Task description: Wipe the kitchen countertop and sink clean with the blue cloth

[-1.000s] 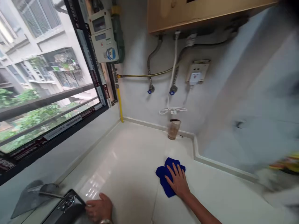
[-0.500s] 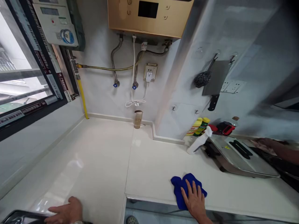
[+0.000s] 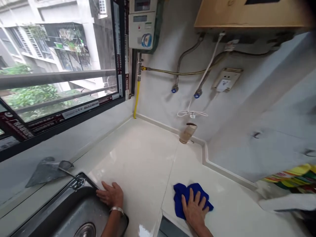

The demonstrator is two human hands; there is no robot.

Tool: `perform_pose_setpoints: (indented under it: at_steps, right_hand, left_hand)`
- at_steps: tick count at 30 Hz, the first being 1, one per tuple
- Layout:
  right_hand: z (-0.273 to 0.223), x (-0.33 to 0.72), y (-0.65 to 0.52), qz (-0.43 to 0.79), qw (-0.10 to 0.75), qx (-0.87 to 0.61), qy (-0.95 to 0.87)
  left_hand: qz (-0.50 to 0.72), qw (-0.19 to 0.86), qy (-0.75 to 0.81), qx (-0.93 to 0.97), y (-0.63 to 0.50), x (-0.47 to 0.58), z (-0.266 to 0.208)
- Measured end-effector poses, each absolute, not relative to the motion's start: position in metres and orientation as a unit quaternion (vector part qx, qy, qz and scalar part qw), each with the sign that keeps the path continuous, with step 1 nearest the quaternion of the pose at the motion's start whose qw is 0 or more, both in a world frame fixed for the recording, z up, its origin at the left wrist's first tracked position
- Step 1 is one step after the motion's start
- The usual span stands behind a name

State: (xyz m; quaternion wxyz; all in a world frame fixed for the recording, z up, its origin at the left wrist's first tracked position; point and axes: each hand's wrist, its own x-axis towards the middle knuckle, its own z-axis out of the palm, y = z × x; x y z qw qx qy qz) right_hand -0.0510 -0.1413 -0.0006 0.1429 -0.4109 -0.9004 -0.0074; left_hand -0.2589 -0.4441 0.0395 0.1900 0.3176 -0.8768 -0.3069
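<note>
My right hand (image 3: 196, 210) lies flat with fingers spread on a crumpled blue cloth (image 3: 180, 192). The cloth rests on the white countertop (image 3: 138, 154), close to its front edge. My left hand (image 3: 112, 194) is at the rim of a dark metal sink (image 3: 56, 204), fingers stretched out and nothing held in them. A bracelet circles the left wrist. The left forearm crosses the sink's right side and hides part of it. Whether the left fingers touch the rim or the counter, I cannot tell.
A glass (image 3: 187, 133) stands by the back wall below a coiled white cord (image 3: 192, 113). Grey plastic (image 3: 49, 169) lies behind the sink. A blurred white bottle (image 3: 291, 202) and yellow packages (image 3: 291, 174) are at right. A window (image 3: 61, 65) is at left.
The view has swung left, bringing in the sink and more window while the steel pan at right leaves view. My right hand and the cloth are nearer the counter's seam.
</note>
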Motion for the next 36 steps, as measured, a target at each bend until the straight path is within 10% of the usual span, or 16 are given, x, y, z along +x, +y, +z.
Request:
perform_pose_setpoints:
  at_steps: [36]
  right_hand:
    - [0.065,-0.437,-0.493,0.213,-0.017,0.268,-0.939]
  left_hand:
    - [-0.183,0.104,-0.895,0.392,-0.432,-0.24,0.023]
